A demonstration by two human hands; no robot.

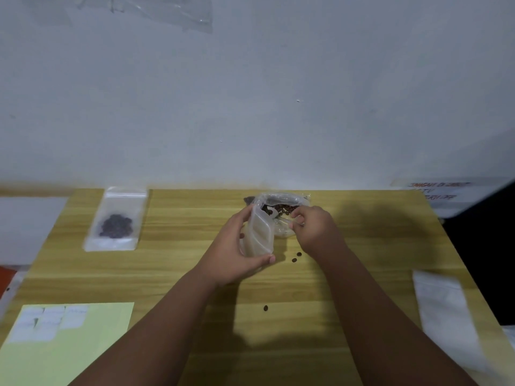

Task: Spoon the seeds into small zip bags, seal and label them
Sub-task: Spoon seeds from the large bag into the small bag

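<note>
My left hand [237, 252] grips a small clear zip bag [257, 235], holding it upright with its mouth toward the far side. Just behind it lies a larger clear plastic bag [284, 203] holding dark brown seeds [284, 209]. My right hand [315, 229] has its fingers curled at the edge of that seed bag, pinching something small that I cannot make out. Three loose seeds lie on the wooden table [348, 274]: two [296, 257] near my right wrist and one [265, 308] nearer to me. A sealed zip bag with seeds [115, 220] lies flat at the far left.
A pale green sheet [92, 355] with several white labels [48, 321] lies at the near left corner. A stack of empty clear bags [443, 310] rests on the right edge. The white wall stands right behind the table.
</note>
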